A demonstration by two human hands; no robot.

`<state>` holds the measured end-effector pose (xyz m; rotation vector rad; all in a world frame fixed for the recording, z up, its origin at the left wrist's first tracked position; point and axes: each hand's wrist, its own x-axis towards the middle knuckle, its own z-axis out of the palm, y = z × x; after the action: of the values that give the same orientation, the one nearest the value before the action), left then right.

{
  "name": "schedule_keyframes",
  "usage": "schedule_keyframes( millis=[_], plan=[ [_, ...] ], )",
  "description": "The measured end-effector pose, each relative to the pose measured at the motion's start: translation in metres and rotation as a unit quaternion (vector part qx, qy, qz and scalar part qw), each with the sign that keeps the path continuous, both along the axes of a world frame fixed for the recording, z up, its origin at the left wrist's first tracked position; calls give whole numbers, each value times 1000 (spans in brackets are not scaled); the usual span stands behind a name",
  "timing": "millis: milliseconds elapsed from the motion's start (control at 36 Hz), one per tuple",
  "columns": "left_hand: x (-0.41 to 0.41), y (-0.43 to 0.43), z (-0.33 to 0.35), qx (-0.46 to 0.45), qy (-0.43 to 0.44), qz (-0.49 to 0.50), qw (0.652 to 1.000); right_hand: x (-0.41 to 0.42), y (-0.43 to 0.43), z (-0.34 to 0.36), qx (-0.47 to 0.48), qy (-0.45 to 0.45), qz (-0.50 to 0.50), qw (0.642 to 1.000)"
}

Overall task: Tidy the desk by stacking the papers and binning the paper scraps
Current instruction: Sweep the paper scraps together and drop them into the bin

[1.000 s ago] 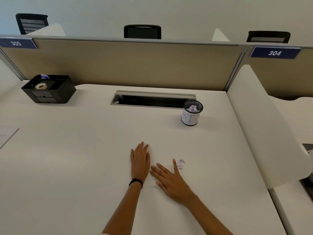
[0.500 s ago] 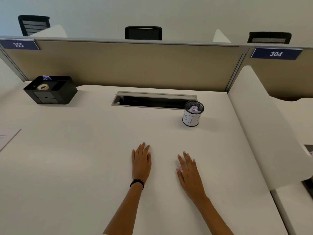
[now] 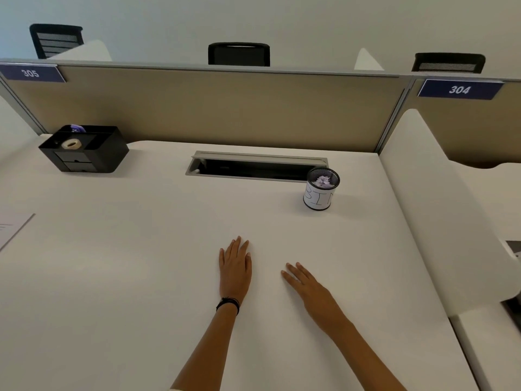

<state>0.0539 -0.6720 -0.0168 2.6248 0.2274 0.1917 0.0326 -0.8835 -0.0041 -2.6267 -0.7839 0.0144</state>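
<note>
Left hand palm down on the white desk, near the middle, fingers straight and pressed close together, pointing to the far side; thin black wristband round the wrist. Right hand just to the right, apart from the left, also palm down on the desk, fingers straight and slightly spread, angled toward the far left. Neither hand curled round or pinching a thing; cannot tell what, if anything, under the right palm.

Far right of the hands, a black mesh cup upright on the desk, wrapped in a white label lettered "BIN". Crumpled paper scraps, white and pale purple, inside it near the rim. Cup just on the near side of the right end of an open cable trough sunk into the desktop.

At the left edge of the view, well apart from the hands, a corner of a sheet of paper flat on the desk, faint print on it, the rest cut off.

Far left corner: black desk organiser with a tape roll in its top compartment, and something blue-purple behind, too small to tell. Beige partition along the far edge, bearing blue plates "305" and "304". White curved side divider along the right edge. Three black chair backs beyond the partition.
</note>
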Motion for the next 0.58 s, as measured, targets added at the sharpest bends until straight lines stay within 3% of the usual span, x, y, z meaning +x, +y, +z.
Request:
schedule_keyframes(
  millis=[111,167,250,389,583],
  plan=[
    [0,0,0,5,4,0,1000,-7,-11,-3,0,-35,26,999],
    [0,0,0,4,9,0,1000,-5,-17,0,-15,-29,2,999],
    [0,-1,2,4,7,1,1000,0,-16,3,38,13,-77,996],
    [0,-1,2,-3,9,2,1000,23,-24,5,45,-7,-91,995],
    [1,-1,2,12,12,0,1000,77,-40,25,203,30,-219,954]
  ],
)
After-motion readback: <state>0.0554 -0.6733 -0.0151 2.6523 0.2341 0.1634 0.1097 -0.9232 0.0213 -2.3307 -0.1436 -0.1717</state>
